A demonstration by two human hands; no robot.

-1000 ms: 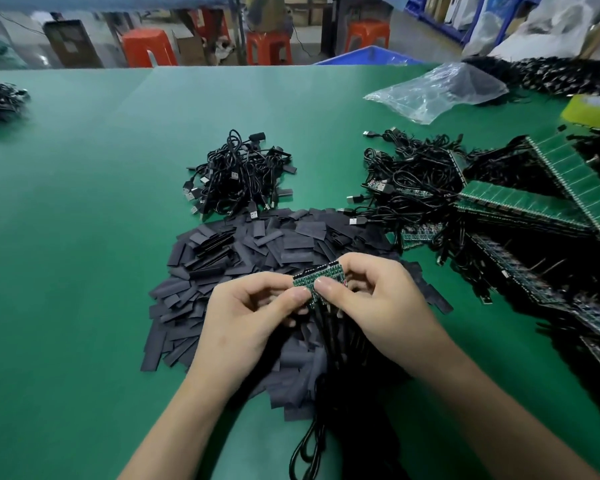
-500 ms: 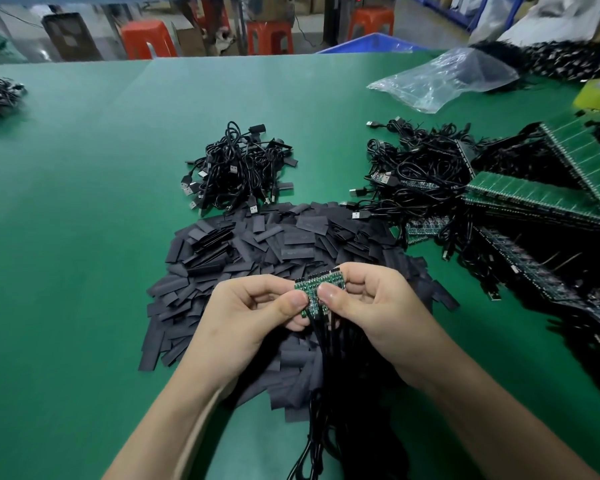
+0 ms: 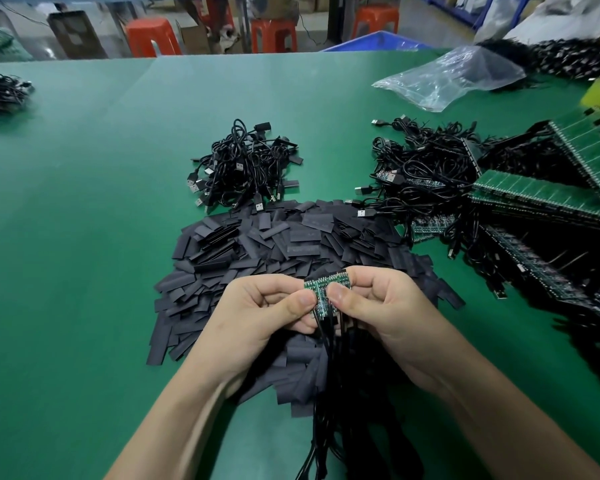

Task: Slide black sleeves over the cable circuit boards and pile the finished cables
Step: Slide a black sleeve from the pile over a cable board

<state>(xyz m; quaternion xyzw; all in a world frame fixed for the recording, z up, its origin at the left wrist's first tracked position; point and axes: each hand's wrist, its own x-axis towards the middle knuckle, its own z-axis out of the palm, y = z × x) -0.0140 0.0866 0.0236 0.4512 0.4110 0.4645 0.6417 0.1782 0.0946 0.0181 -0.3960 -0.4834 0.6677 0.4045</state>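
Both hands hold a small strip of green circuit boards (image 3: 327, 285) above a heap of flat black sleeves (image 3: 278, 244). My left hand (image 3: 257, 313) pinches the strip's left part between thumb and fingers. My right hand (image 3: 385, 306) pinches the right part the same way. Black cables (image 3: 329, 393) hang from the boards down towards me. A pile of black cables with USB plugs (image 3: 243, 168) lies behind the sleeves.
The green table (image 3: 84, 237) carries a tangle of cables with bare boards (image 3: 426, 174) at right, beside long green board panels (image 3: 541, 199). A clear plastic bag (image 3: 447, 77) lies at the back right, another cable heap (image 3: 0, 91) at far left. Orange stools stand beyond the table.
The hands have stayed over the sleeve heap with the board strip. My thumbs have drawn closer together on the strip, and it sits slightly lower between them.
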